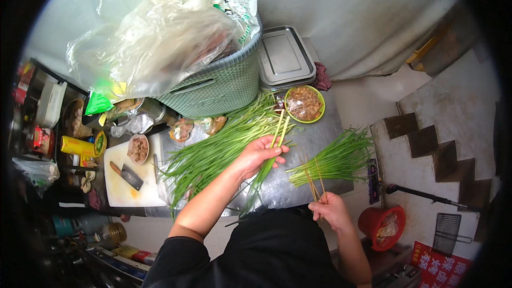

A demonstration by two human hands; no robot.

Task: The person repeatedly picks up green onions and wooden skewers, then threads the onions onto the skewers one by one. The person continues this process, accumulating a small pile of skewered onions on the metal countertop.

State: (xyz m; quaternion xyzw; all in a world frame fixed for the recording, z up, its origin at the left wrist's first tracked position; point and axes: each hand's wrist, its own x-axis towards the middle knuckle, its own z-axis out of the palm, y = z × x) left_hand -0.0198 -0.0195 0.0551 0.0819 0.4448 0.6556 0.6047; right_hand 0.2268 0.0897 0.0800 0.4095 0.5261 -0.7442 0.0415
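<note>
My left hand (265, 155) holds a few long green stalks, garlic chives by their look (283, 126), pale ends up. Below that hand and to its left, a large loose pile of the same greens (216, 144) spreads over the metal table (320, 144). On the right lies a smaller bunch of greens (336, 160), pale ends to the left, with thin tan strands (316, 180) running around or across it. My right hand (329, 209) grips the lower ends of these strands at the table's near edge.
A woven plastic basket (224, 88) full of bags stands behind the pile, beside lidded metal trays (286, 56). A green bowl of food (305, 104) sits nearby. On the left a cleaver (131, 177) and a bowl of meat (138, 149) rest on a white cutting board (124, 196).
</note>
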